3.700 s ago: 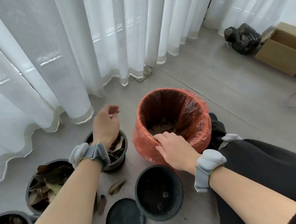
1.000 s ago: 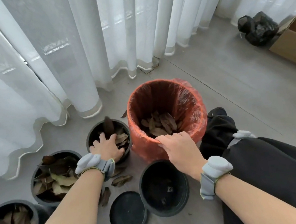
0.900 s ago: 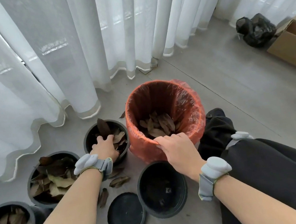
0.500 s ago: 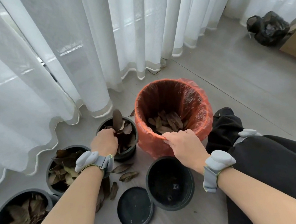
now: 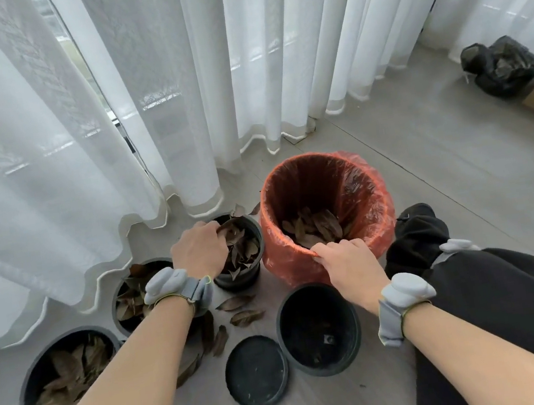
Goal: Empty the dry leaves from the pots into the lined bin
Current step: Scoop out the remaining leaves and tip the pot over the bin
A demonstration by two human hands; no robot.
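Orange lined bin (image 5: 319, 177) on floor, right hand (image 5: 347, 263) gripping its near rim. Left hand (image 5: 200, 254) just left of it, fingers curled into dry leaves (image 5: 243, 251) inside black pot (image 5: 239, 279).

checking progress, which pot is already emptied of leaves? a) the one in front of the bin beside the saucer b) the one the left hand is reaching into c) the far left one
a: the pot beside the saucer shows its dark bottom, with hardly a scrap of leaf inside.
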